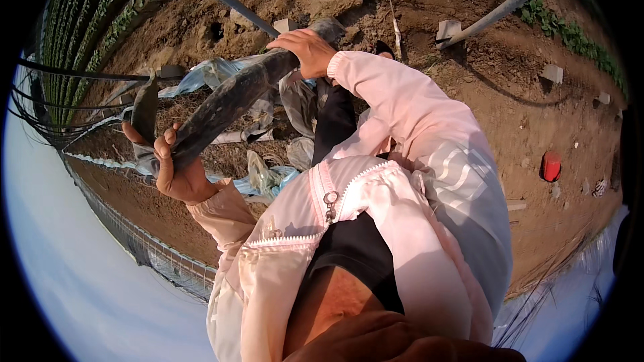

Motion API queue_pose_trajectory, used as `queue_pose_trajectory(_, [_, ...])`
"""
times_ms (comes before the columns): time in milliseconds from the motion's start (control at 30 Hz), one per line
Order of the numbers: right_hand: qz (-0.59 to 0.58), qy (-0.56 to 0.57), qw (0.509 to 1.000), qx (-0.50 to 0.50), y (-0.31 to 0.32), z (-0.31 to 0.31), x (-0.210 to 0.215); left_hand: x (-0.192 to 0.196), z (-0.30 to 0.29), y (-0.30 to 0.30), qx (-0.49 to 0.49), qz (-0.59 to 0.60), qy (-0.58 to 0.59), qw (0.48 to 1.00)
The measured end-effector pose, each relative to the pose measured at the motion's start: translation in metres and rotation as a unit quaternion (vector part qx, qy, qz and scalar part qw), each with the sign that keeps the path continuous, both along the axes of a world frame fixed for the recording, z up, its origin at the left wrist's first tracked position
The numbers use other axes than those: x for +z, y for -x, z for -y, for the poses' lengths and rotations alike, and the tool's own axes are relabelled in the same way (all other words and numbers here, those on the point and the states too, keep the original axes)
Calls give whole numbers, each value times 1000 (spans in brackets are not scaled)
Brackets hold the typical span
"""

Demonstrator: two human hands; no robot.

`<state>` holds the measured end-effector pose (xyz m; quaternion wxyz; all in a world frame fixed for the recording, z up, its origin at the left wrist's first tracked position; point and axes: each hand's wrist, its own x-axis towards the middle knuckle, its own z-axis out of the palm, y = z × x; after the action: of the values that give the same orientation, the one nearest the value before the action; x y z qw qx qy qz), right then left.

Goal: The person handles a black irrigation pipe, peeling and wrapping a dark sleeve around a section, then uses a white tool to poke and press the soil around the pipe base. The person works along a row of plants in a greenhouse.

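Between my two hands a long, dark grey tube of dirty plastic (235,99) slants up from lower left to upper right. My left hand (180,169) grips its lower end with curled fingers, and a dark flap (144,108) sticks up there beside the fingers. Toward the upper end, my right hand (305,52) is wrapped over the tube, its fingers lying across the top. Part of the tube reaches past the right hand. Whether it is hollow or a rolled sheet, I cannot tell.
Crumpled clear and bluish plastic film (215,72) lies on the soil below the tube. Grey metal poles (510,3) slant in at the top, one by a concrete block (447,32). A red container (551,166) stands at right; green plant rows (100,27) run at far left.
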<state>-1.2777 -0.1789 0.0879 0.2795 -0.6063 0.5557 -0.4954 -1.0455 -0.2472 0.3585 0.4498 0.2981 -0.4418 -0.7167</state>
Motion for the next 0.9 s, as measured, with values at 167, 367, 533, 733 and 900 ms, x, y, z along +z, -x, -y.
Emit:
queue_pose_trajectory(167, [-81, -131, 976, 154, 0, 28, 49, -19, -3, 18, 0, 18, 14, 1000])
queue_pose_trajectory(367, [-57, -47, 990, 120, 3, 45, 89, -19, 17, 26, -10, 12, -37, 999])
queue_pose_trajectory(533, [20, -82, 986, 142, -17, 60, 153, 3, 26, 5, -38, -2, -12, 999])
queue_pose_trajectory(733, [-50, -30, 995, 81, -3, 53, 187, -6, 35, 10, -40, -105, -33, 993])
queue_pose_trajectory(900, [-68, -132, 981, 123, -19, 52, 183, -18, 44, 44, -40, -204, -31, 978])
